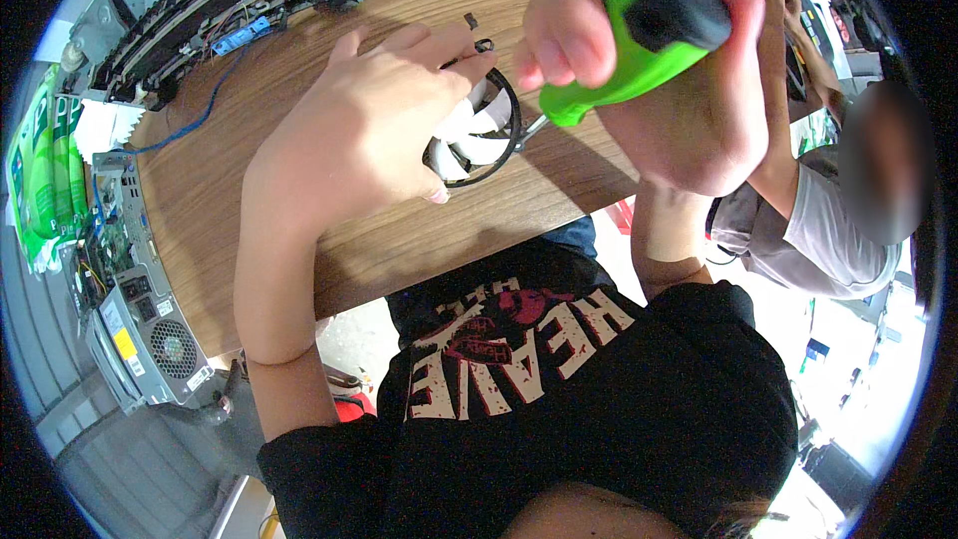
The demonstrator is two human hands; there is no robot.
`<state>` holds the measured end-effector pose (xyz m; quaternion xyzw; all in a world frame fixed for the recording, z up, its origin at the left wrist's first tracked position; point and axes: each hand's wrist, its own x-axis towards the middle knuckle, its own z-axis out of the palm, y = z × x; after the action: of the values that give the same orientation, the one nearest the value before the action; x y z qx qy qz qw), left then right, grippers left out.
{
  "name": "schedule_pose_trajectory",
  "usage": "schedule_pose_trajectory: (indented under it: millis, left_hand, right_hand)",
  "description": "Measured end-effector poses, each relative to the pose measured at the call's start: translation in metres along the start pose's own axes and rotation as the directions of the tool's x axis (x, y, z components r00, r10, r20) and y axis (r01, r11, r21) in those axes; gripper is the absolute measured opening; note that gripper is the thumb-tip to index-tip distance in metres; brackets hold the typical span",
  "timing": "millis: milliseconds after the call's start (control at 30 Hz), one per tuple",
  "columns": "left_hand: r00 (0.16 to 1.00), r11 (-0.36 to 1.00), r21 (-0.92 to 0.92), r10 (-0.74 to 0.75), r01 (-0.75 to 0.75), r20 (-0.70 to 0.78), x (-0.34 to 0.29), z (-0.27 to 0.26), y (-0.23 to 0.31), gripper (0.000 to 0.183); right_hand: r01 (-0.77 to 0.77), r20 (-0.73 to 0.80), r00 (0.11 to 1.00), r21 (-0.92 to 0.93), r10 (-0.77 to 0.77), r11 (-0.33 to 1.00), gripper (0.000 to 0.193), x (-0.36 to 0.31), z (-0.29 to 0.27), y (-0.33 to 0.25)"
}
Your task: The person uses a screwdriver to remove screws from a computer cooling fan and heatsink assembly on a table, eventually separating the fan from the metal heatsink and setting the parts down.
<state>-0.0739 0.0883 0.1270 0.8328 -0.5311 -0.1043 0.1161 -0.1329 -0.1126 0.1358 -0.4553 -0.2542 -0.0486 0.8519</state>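
On the wooden table, a round fan (pixel 477 132) with white blades and a black frame lies under the fingers of my left hand (pixel 374 115). That hand curls over the fan's left side, its fingertips at the upper rim and the thumb at the lower edge. My right hand (pixel 689 120) is raised close to the camera, wrapped round the green and black handle of a screwdriver (pixel 639 50). The metal shaft slants down left from the handle to the fan's right edge; whether its tip sits in a screw I cannot make out. A small black piece lies just beyond the fan.
An opened metal machine chassis (pixel 220 15) with a blue cable stands at the table's far left. A computer case (pixel 150 339) with a vent is beside the left edge, near green packages (pixel 50 170). Another person (pixel 838 210) works at the right, hands over dark equipment.
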Motion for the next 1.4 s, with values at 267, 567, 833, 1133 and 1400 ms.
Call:
schedule_pose_trajectory:
  millis: [267,567,833,1133,1400]
  left_hand:
    - [0.974,0.998,-0.006,0.067,-0.070,-0.215,0.001,0.004,0.000,0.077]
    - [0.990,0.997,-0.028,0.069,-0.073,-0.125,0.000,0.005,-0.005,0.083]
    - [0.975,0.988,-0.058,0.129,-0.141,-0.179,0.000,0.003,-0.007,0.084]
    - [0.992,0.999,-0.018,0.040,-0.042,-0.122,0.003,0.002,-0.001,0.083]
    - [0.985,0.981,-0.149,0.104,-0.125,-0.138,0.001,0.000,-0.006,0.082]
  right_hand:
    - [0.336,0.428,0.858,-0.050,-0.284,0.940,0.073,0.008,-0.034,0.015]
    - [0.216,-0.379,0.915,0.175,-0.137,0.961,0.061,-0.001,0.027,0.000]
    - [0.432,-0.067,0.880,-0.295,-0.470,0.852,0.058,0.002,0.013,0.019]
    - [0.187,-0.265,0.941,-0.117,-0.212,0.975,0.061,-0.005,0.023,0.010]
    - [0.327,-0.160,0.912,-0.276,-0.379,0.904,0.062,-0.005,0.008,0.023]
